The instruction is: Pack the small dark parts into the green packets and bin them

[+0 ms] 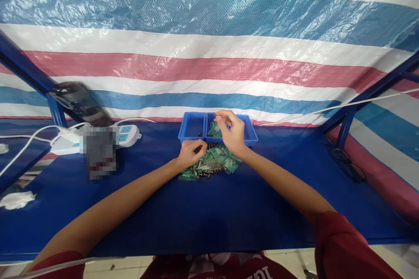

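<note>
A pile of small green circuit boards (214,160) lies on the blue table in front of two blue bins. My left hand (192,153) is at the pile's left upper edge, thumb and fingertips pressed together; anything between them is too small to make out. Over the right blue bin (250,133), which holds some green boards (214,129), is my right hand (233,133), its thumb and index finger curled close together. Whether it pinches something cannot be seen. The left blue bin (193,125) has a small dark piece inside near its front.
On the left are a white power strip (131,135) with cables, a blurred dark bottle (85,103), a pixelated dark object (101,152) and crumpled white tissue (17,200). Dark-framed glasses (348,165) lie at the right. Striped sheeting hangs behind the blue table (203,213).
</note>
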`<state>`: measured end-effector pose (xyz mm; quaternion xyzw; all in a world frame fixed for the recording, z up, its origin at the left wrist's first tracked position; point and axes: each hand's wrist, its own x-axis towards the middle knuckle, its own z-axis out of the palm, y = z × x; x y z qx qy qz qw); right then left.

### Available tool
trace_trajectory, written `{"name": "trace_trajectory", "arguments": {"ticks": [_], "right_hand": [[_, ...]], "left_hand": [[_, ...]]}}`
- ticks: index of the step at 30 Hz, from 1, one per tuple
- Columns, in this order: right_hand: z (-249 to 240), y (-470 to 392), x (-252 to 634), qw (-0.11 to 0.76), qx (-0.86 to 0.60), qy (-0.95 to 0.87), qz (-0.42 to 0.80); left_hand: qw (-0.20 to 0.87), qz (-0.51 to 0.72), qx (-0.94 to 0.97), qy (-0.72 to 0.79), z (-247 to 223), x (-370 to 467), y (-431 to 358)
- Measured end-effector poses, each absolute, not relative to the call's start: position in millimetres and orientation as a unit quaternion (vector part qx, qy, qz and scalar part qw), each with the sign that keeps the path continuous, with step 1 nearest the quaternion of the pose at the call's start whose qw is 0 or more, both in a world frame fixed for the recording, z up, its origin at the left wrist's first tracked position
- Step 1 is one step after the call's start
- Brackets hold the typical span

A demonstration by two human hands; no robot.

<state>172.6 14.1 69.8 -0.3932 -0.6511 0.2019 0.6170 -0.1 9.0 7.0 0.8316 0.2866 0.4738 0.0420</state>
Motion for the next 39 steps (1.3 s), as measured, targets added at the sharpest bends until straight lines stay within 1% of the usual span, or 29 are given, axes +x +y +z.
{"name": "trace_trajectory", "arguments": {"ticks": [4,7,10,12,15,16,18,19,21,24,26,30,34,39], "right_hand": [[77,50,161,0.563,-0.404,-0.688,0.214],[70,67,165,0.496,-0.397,-0.741,0.220],[63,70,182,0.459,-0.417,-0.756,0.211],[60,63,198,0.454,-0.439,-0.746,0.213],[52,34,218,0.461,-0.457,-0.738,0.185],[48,21,223,0.448,-0.455,-0.751,0.169],[38,-7,231,0.385,-0.426,-0.810,0.121],[32,-19,234,0.347,-0.406,-0.840,0.093],[20,-40,240,0.284,-0.379,-0.879,0.057],[2,-59,247,0.227,-0.417,-0.879,0.037],[-6,-66,248,0.212,-0.467,-0.858,0.041],[-11,-71,241,0.185,-0.504,-0.841,0.071],[-7,-67,230,0.179,-0.515,-0.833,0.095],[-8,-57,225,0.195,-0.525,-0.822,0.104]], "left_hand": [[0.032,0.479,0.837,0.264,8,1,8],[0.027,0.483,0.836,0.257,9,1,7],[0.019,0.485,0.836,0.254,7,2,6],[0.010,0.487,0.839,0.244,8,1,7],[-0.024,0.486,0.850,0.204,17,0,9],[-0.038,0.484,0.854,0.188,22,0,9],[-0.054,0.471,0.862,0.180,35,-2,8],[-0.055,0.457,0.869,0.184,42,-3,6],[-0.040,0.385,0.899,0.204,51,-9,0],[-0.007,0.237,0.947,0.217,50,-22,-14],[0.012,0.147,0.962,0.232,40,-31,-22],[0.055,0.079,0.960,0.264,19,-37,-28],[0.065,0.069,0.957,0.276,11,-26,-27],[0.076,0.081,0.944,0.310,10,-16,-28]]}}
